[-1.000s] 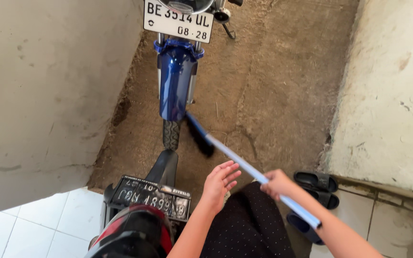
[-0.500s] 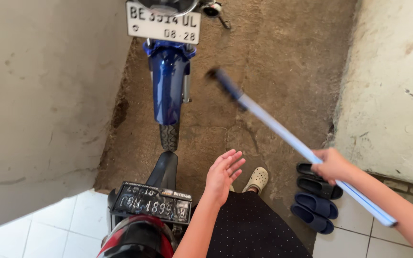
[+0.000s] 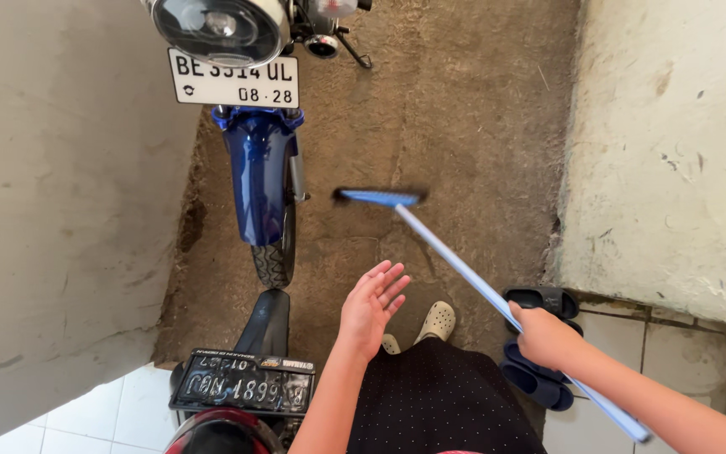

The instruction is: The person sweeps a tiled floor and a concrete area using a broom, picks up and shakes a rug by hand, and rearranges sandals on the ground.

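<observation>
Head view, looking straight down: most of the frame is taken up by a strip of rough brown concrete floor (image 3: 464, 109), boxed in by a pale wall (image 3: 52, 210) on the left and a raised pale slab (image 3: 674, 143) on the right. A blue motorcycle (image 3: 258, 168) is parked at the top, seen nose-on, with its headlight, white plate, blue front fender and front tyre all visible. A second bike's tail (image 3: 241, 387) is seen at the bottom left, with a dark plate and a red rear light, just beside white floor tiles (image 3: 69, 420).

A black dotted skirt (image 3: 439, 395) fills the bottom centre, with cream clogs (image 3: 434, 321) showing just past its hem. Two pairs of dark slide sandals (image 3: 544, 300) are lined up at the tile edge on the right, partly hidden behind the arm.

No containers are seen anywhere.

A broom (image 3: 430, 240) with a long light-blue handle is held slanted, its blue head (image 3: 377, 197) blurred, low over the concrete just right of the front wheel. The right hand (image 3: 544, 336) is wrapped tight around the handle well back from the head, fingers fully curled. The left hand (image 3: 371, 307) is held flat and empty, fingers spread loosely, hovering above the ground between the second bike and the clogs.
</observation>
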